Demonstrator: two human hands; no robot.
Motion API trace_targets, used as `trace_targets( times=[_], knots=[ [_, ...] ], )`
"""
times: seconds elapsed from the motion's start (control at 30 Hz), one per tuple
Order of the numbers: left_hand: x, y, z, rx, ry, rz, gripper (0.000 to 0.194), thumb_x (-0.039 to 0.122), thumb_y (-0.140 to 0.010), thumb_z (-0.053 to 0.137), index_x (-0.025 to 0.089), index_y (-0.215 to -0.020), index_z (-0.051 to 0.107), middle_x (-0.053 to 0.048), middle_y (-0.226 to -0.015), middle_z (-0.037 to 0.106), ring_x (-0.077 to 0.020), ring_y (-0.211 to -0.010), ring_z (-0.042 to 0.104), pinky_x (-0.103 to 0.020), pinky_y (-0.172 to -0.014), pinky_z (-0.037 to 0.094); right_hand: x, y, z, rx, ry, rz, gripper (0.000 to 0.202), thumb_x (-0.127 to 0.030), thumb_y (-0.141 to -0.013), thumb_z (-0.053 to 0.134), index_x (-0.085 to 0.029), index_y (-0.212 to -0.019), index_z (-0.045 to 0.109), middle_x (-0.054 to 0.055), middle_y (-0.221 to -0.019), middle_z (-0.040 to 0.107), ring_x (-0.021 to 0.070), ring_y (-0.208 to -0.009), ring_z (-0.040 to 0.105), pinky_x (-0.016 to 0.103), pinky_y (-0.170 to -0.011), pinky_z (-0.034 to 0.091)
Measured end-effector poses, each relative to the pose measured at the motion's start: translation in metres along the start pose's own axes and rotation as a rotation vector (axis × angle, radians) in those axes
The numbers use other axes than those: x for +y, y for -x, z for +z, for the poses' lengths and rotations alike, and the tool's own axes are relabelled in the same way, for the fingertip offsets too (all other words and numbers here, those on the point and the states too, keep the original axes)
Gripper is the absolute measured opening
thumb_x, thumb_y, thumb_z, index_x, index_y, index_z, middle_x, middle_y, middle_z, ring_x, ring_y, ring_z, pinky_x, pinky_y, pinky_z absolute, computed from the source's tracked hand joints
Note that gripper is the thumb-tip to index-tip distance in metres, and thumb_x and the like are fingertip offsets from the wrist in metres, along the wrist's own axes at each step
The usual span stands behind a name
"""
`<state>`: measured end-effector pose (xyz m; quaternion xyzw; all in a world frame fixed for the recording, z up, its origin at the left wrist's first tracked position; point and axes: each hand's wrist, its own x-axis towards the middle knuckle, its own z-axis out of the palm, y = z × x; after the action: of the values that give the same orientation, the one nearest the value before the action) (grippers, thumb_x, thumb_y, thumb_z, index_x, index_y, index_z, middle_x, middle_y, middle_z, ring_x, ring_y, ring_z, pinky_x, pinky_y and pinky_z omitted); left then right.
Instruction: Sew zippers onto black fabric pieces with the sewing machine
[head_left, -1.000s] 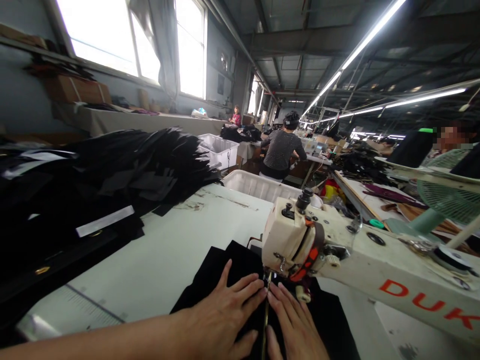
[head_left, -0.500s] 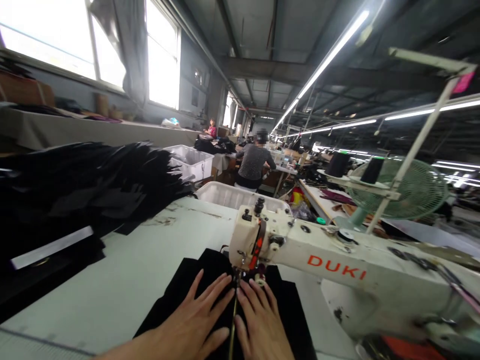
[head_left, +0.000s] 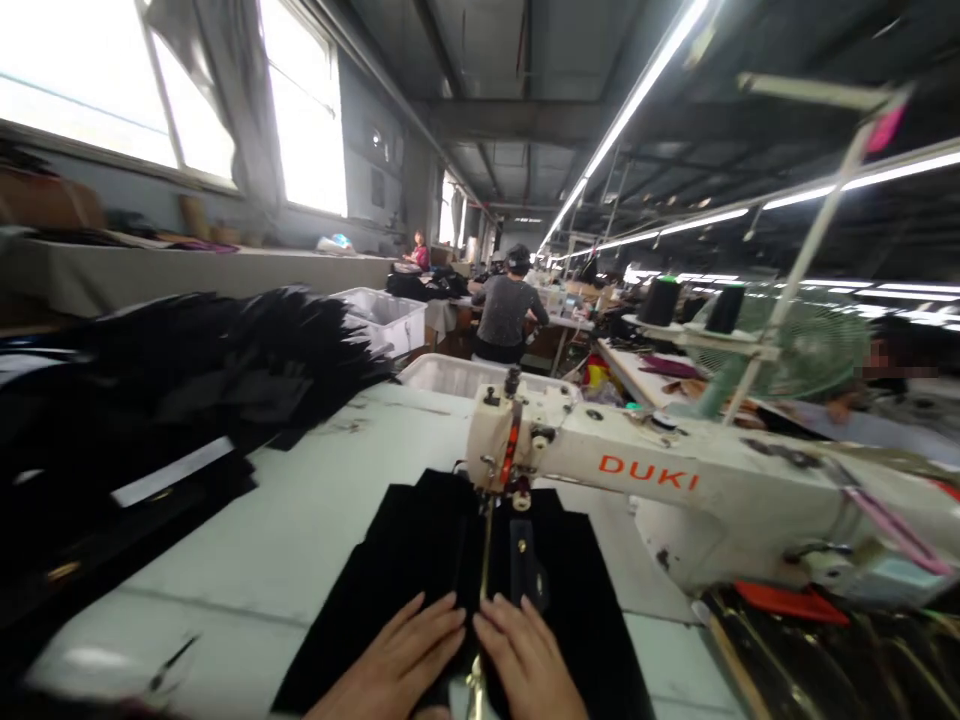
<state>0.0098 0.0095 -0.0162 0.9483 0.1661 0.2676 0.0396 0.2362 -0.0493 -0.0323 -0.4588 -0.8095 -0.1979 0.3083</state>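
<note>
Daylight blows out the windows (head_left: 306, 115) at upper left, while fluorescent tubes (head_left: 634, 88) glow in bright lines beneath a dim ceiling (head_left: 570, 50). Black cloth (head_left: 442, 560) swallows the light, and glare whitens the near-left corner of the tabletop (head_left: 300, 520). Wide-angle stretch skews the edges; the distant right-hand background is soft.
</note>
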Motion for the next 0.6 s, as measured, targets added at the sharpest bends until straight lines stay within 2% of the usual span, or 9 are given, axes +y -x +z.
trace_targets(
  times=[0.03, 0.07, 0.13, 0.2, 0.3, 0.4, 0.5, 0.6],
  knots=[
    [0.008, -0.003, -0.012, -0.027, 0.064, -0.038, 0.054, 0.031, -0.103, 0.047, 0.028, -0.154, 0.031, -0.004, -0.144, 0.053, -0.0227, -0.134, 0.049, -0.039, -0.111, 0.041, 0.001, -0.003, -0.012, -0.080, -0.050, -0.063, 0.046, -0.028, -0.087, 0.066, -0.016, -0.130, 0.056, 0.005, -0.124, 0.066, 0.0204, -0.114, 0.064, 0.031, -0.098, 0.053],
    [0.015, -0.007, -0.022, -0.099, 0.111, -0.139, 0.048, 0.025, -0.104, 0.044, 0.027, -0.152, 0.035, -0.004, -0.147, 0.050, -0.0214, -0.137, 0.044, -0.041, -0.113, 0.037, 0.002, -0.005, -0.022, -0.089, -0.086, -0.030, 0.058, -0.040, -0.080, 0.073, -0.014, -0.129, 0.056, 0.010, -0.126, 0.065, 0.0251, -0.115, 0.063, 0.036, -0.097, 0.054],
    [0.027, -0.015, -0.036, -0.184, 0.181, -0.256, 0.042, 0.022, -0.105, 0.042, 0.022, -0.147, 0.044, -0.006, -0.147, 0.049, -0.0203, -0.141, 0.039, -0.044, -0.115, 0.032, 0.000, -0.009, -0.033, -0.107, -0.091, 0.034, 0.068, -0.045, -0.073, 0.080, -0.012, -0.127, 0.056, 0.013, -0.126, 0.064, 0.0293, -0.115, 0.063, 0.040, -0.094, 0.057],
    [0.036, -0.021, -0.042, -0.227, 0.221, -0.320, 0.039, 0.021, -0.105, 0.040, 0.019, -0.144, 0.048, -0.007, -0.146, 0.051, -0.0195, -0.141, 0.037, -0.045, -0.117, 0.029, -0.007, -0.009, -0.037, -0.070, -0.068, 0.086, 0.064, -0.046, -0.073, 0.080, -0.013, -0.123, 0.057, 0.013, -0.122, 0.066, 0.0309, -0.112, 0.064, 0.041, -0.088, 0.059],
    [0.041, -0.022, -0.044, -0.213, 0.248, -0.342, 0.039, 0.021, -0.106, 0.037, 0.020, -0.143, 0.048, -0.006, -0.145, 0.052, -0.0193, -0.140, 0.040, -0.045, -0.117, 0.029, -0.019, -0.005, -0.036, 0.028, -0.031, 0.151, 0.050, -0.051, -0.085, 0.069, -0.015, -0.118, 0.059, 0.012, -0.114, 0.067, 0.0293, -0.104, 0.067, 0.038, -0.081, 0.060],
    [0.042, -0.019, -0.042, -0.146, 0.202, -0.351, 0.040, 0.024, -0.107, 0.035, 0.020, -0.144, 0.048, -0.006, -0.146, 0.051, -0.0196, -0.138, 0.043, -0.041, -0.115, 0.033, -0.032, 0.001, -0.031, 0.057, -0.021, 0.197, 0.041, -0.052, -0.094, 0.058, -0.016, -0.114, 0.060, 0.011, -0.101, 0.068, 0.0228, -0.088, 0.069, 0.031, -0.072, 0.058],
    [0.043, -0.016, -0.037, -0.062, 0.105, -0.343, 0.039, 0.028, -0.108, 0.034, 0.020, -0.144, 0.048, -0.005, -0.145, 0.052, -0.0188, -0.135, 0.048, -0.036, -0.113, 0.038, -0.049, 0.003, -0.024, 0.044, 0.017, 0.275, 0.031, -0.043, -0.099, 0.051, -0.016, -0.113, 0.061, 0.010, -0.093, 0.067, 0.0211, -0.079, 0.067, 0.030, -0.065, 0.054],
    [0.044, -0.019, -0.036, -0.015, 0.044, -0.298, 0.039, 0.026, -0.107, 0.035, 0.020, -0.144, 0.048, -0.006, -0.143, 0.055, -0.0187, -0.133, 0.050, -0.035, -0.112, 0.039, -0.069, -0.003, -0.018, 0.030, 0.127, 0.412, 0.030, -0.031, -0.101, 0.043, -0.015, -0.117, 0.062, 0.015, -0.101, 0.066, 0.0269, -0.085, 0.065, 0.038, -0.065, 0.054]
  ],
)
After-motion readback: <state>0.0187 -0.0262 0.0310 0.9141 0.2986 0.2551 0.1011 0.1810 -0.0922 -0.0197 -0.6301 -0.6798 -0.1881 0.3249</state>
